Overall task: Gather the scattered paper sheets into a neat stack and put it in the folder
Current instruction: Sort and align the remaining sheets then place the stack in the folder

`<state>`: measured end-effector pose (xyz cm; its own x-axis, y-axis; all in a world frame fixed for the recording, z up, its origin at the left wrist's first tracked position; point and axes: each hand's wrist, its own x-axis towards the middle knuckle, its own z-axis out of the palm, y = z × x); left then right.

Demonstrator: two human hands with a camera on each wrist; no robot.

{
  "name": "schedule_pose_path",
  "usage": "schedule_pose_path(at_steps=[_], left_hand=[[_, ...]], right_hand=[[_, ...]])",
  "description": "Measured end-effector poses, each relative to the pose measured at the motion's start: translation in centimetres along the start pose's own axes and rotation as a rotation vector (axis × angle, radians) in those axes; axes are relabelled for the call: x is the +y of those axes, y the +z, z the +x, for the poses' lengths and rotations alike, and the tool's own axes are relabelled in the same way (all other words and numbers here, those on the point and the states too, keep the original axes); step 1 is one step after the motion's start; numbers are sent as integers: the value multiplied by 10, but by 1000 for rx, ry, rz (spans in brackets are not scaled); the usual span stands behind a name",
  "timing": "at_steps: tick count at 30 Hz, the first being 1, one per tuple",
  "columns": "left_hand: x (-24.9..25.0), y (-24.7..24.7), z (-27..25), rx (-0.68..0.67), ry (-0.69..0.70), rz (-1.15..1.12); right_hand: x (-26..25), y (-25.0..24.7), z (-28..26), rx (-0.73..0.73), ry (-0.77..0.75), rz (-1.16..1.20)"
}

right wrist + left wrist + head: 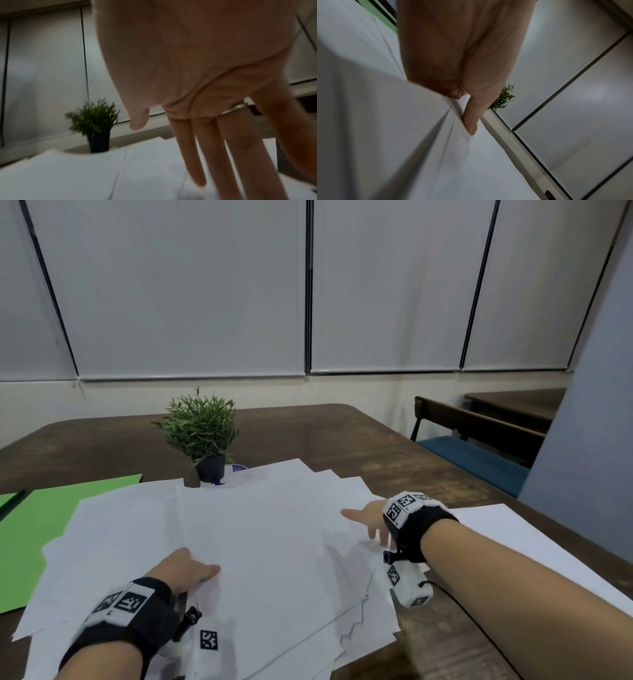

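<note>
Fingers, left: on the left hand (186, 568) the thumb (471, 121) lies on top of the loose pile of white paper sheets (260, 549) and the other fingers are hidden beneath a lifted sheet, so the hand pinches it, low and left of centre in the head view.
Fingers, right: the right hand (371, 520) is spread, fingers (192, 155) straight, tips down at the pile's right part; whether they touch is unclear.
Sheets: fanned and overlapping across the dark brown wooden table (359, 436), filling the lower middle.
Stray sheet: one more white sheet (507, 529) lies at the right, under the right forearm.
Folder: flat green paper folder (30, 529) at the left edge, partly under the pile.
Plant: small green potted plant in a black pot (202, 436) just above the pile, centre frame.
</note>
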<state>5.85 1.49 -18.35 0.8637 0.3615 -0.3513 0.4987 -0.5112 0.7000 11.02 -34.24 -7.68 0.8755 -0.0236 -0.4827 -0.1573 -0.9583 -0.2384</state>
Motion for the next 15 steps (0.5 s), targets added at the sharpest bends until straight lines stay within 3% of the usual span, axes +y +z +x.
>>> schedule_pose_path(at_steps=[2, 4, 6, 8, 15], left_hand=[[6, -2, -3, -16, -2, 7], [27, -3, -28, -11, -9, 114], [43, 0, -45, -11, -19, 231], [57, -3, -61, 54, 13, 269], [55, -6, -40, 96, 11, 309]], right_hand=[[3, -13, 8, -20, 30, 69], [10, -20, 33, 84, 25, 84], [28, -22, 94, 215, 19, 23], [39, -17, 134, 250, 29, -2], [35, -19, 90, 237, 62, -98]])
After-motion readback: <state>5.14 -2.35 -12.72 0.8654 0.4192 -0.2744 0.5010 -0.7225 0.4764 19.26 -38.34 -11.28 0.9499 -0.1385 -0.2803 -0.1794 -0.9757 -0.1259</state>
